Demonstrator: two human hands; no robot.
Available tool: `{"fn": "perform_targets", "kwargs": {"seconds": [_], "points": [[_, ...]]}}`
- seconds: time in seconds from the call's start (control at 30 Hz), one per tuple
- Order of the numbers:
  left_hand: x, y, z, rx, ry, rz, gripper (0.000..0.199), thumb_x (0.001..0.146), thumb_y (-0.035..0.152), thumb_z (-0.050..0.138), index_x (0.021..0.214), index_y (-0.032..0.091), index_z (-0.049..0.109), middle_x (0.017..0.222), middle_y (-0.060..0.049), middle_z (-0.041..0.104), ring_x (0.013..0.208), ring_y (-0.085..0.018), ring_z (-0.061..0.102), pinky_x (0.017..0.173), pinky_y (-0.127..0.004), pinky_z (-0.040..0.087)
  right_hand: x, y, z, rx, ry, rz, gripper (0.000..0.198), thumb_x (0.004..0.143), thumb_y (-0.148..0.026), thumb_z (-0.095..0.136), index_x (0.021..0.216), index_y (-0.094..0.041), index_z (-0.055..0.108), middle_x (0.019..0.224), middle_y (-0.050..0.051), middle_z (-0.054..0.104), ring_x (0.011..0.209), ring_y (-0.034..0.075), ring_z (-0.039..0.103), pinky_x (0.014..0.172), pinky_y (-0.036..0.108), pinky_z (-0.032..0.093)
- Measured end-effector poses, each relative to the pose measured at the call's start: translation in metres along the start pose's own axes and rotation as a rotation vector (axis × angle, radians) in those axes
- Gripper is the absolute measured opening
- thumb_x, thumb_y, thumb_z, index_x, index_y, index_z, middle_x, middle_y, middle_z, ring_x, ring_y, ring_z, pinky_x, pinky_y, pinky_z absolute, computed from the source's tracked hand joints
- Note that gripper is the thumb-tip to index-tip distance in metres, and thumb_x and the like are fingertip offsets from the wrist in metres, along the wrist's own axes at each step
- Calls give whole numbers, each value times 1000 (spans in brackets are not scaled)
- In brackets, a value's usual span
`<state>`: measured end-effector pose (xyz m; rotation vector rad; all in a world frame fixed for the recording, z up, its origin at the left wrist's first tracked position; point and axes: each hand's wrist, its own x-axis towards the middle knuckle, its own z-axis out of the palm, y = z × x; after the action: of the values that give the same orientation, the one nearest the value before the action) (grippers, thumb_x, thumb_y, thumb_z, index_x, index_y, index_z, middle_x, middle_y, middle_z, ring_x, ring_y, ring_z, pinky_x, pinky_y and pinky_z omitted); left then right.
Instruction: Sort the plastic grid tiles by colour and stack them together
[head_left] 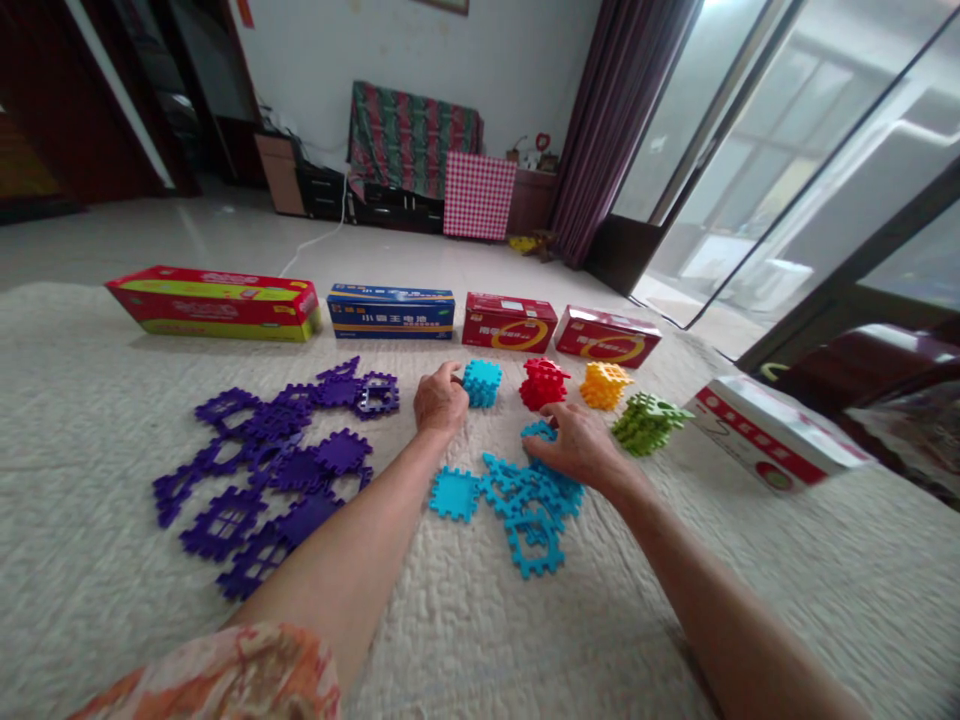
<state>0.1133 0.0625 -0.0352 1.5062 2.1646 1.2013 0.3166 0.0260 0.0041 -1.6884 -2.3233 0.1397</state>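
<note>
My left hand [441, 402] is at the left side of a neat stack of light-blue interlocking plastic tiles [482, 384], its fingers curled and touching the stack. To the right, my right hand [576, 440] reaches over a loose pile of blue interlocking tiles [531, 500]; its thumb and fingers close on a blue tile [538, 432] at the pile's far edge, partly hidden by the hand. A flat square blue tile [455, 494] lies left of the pile. Beyond my right hand stand a red stack [543, 384], a yellow stack [604, 385] and a green stack [646, 424] of tiles.
Purple tiles [300, 467] lie scattered on the left of the pale quilted cover [420, 630]. Along the far edge stand a long red-and-yellow box [225, 305], a blue box [391, 312] and two red boxes [508, 322]. A white-and-red box [780, 432] sits at the right.
</note>
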Motion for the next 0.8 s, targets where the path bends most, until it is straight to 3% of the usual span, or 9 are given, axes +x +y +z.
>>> {"fn": "perform_targets", "kwargs": {"seconds": [0.2,0.53,0.8], "points": [[-1,1,-1,18,-5,6,44,82,10,45,115,25,69,103,-8,74,102,-23,67,90,-31,49,0,-1,-1,28,5,17,36,75,-31,63,106,-13,67,98,13,67,87,24,63,78,34,47],[-2,3,-1,16,-16,16,45,81,9,45,115,25,69,101,-7,75,103,-22,67,91,-31,49,3,-15,12,304,211,-137,42,77,-36,63,113,-16,60,105,12,63,94,23,60,85,38,47],[-4,4,-2,46,-8,24,43,82,12,45,114,26,70,106,-8,74,104,-23,67,91,-32,49,2,-18,24,399,255,-144,47,74,-34,63,117,-16,58,103,11,59,91,24,59,77,39,52]]}}
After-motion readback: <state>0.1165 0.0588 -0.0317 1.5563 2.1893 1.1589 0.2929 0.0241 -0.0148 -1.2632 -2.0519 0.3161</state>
